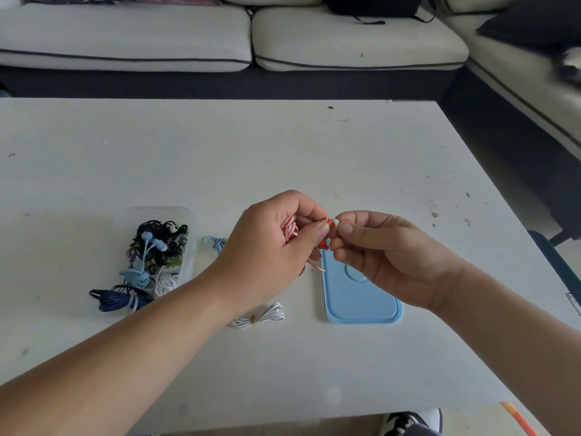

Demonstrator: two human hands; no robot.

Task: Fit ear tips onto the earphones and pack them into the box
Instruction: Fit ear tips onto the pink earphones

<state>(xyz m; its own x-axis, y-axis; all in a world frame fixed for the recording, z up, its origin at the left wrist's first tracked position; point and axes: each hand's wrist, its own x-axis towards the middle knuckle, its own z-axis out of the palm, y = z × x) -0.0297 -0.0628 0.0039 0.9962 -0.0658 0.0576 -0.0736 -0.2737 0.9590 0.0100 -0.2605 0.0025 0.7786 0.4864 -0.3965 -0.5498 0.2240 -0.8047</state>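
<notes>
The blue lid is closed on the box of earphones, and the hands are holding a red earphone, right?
No. The head view shows the blue lid lying on the table, apart from the box. The left hand and right hand do hold the red earphone.

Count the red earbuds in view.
2. The upper red earbud is pinched between the left hand and right hand; the lower red earbud hangs below, by the blue lid's far end. Others could hide in the box.
</notes>
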